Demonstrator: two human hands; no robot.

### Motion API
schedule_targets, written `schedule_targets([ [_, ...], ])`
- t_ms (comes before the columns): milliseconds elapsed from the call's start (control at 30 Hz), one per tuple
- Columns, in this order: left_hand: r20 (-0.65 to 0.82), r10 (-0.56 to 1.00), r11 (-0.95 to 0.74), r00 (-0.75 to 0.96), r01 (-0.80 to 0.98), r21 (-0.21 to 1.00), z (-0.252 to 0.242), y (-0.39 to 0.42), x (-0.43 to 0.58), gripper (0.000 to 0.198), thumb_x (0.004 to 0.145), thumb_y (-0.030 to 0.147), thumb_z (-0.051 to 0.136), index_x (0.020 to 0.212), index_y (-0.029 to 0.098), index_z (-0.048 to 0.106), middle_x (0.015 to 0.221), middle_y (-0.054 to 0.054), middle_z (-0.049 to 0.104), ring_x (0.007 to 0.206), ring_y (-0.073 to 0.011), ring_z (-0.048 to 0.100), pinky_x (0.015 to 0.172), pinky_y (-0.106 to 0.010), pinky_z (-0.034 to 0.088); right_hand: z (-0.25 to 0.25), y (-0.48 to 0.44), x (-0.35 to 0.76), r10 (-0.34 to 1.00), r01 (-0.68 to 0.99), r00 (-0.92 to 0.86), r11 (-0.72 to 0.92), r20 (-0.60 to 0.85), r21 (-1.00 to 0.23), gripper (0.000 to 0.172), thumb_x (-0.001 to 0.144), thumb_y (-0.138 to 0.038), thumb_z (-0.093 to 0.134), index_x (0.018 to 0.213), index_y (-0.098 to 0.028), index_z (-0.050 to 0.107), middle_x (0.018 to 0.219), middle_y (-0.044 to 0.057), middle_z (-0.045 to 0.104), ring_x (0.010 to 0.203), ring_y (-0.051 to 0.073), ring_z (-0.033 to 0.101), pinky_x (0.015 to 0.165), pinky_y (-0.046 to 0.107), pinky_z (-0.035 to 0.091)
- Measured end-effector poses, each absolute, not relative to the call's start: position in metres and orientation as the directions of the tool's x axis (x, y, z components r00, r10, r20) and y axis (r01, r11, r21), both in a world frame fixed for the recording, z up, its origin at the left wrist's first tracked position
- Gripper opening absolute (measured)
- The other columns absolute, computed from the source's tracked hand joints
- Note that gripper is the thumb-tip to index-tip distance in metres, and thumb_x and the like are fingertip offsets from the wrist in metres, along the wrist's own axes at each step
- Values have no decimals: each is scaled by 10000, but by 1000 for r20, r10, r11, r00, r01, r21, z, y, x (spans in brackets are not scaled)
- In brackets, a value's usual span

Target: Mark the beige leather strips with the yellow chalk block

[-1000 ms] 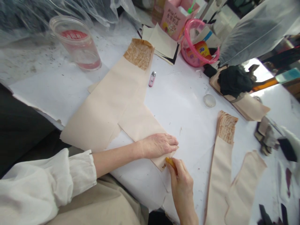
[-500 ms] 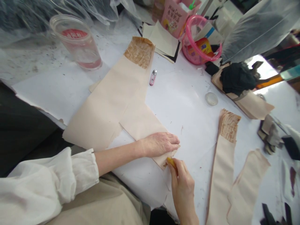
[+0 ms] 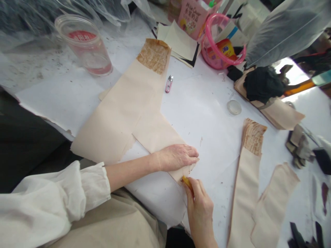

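My left hand (image 3: 178,157) lies flat across the narrow end of a beige, leather-like strip (image 3: 160,134), pressing it to the table. My right hand (image 3: 201,203) pinches a small yellow piece (image 3: 186,182), whose kind I cannot make out. Its tip is at the strip's near corner, beside small brown marks. The strip joins or overlaps a wide beige piece (image 3: 113,113); which of the two I cannot tell. At the far end of that wide piece is a brown, crinkled patch (image 3: 154,55).
Pink-handled thread snips (image 3: 169,84) lie beyond the strip, with a small clear lid (image 3: 234,107) to their right. A clear plastic cup (image 3: 89,48) stands at the upper left, a pink basket (image 3: 211,38) at the back. Stacked beige strips (image 3: 247,179) lie on the right.
My right hand has shifted slightly to the left with the yellow piece, along the strip's corner. My left hand stays in place on the strip. The view has tilted very slightly.
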State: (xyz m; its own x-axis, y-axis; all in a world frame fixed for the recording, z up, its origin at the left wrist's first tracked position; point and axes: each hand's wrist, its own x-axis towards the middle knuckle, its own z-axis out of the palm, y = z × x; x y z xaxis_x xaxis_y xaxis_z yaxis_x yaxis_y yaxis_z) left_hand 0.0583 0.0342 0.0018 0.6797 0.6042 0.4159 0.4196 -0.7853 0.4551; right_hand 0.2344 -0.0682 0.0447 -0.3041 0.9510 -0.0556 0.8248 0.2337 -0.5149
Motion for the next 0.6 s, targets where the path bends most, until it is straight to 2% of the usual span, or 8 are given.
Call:
schedule_targets([
  [100,421,615,-778,667,427,461,1,34,58,129,939,141,565,1050,140,632,1116,-97,658,1130,-193,594,969,-305,475,53,-77,244,936,824,-330,221,-124,-522,166,998,-277,439,959,-236,595,809,6,614,693,142,609,623,227,477],
  [300,392,606,-785,692,439,438,0,34,58,140,965,161,523,1051,142,632,1145,-102,649,1124,-199,590,986,-308,455,57,-64,235,967,827,-254,200,-32,-525,136,989,-288,466,995,-222,584,807,10,599,698,149,588,641,241,473],
  [433,388,604,-784,696,433,445,0,35,59,140,972,164,510,1042,139,628,1138,-94,646,1134,-198,583,992,-301,447,47,-68,227,960,830,-274,208,-54,-518,179,1003,-271,415,999,-214,585,800,11,593,692,151,590,630,240,465],
  [600,386,616,-774,687,439,455,0,34,59,133,971,163,513,1043,155,624,1141,-87,644,1139,-193,581,985,-299,448,58,-80,240,945,820,-293,172,-142,-546,151,991,-285,457,922,-231,580,802,-4,612,687,138,605,621,216,465],
])
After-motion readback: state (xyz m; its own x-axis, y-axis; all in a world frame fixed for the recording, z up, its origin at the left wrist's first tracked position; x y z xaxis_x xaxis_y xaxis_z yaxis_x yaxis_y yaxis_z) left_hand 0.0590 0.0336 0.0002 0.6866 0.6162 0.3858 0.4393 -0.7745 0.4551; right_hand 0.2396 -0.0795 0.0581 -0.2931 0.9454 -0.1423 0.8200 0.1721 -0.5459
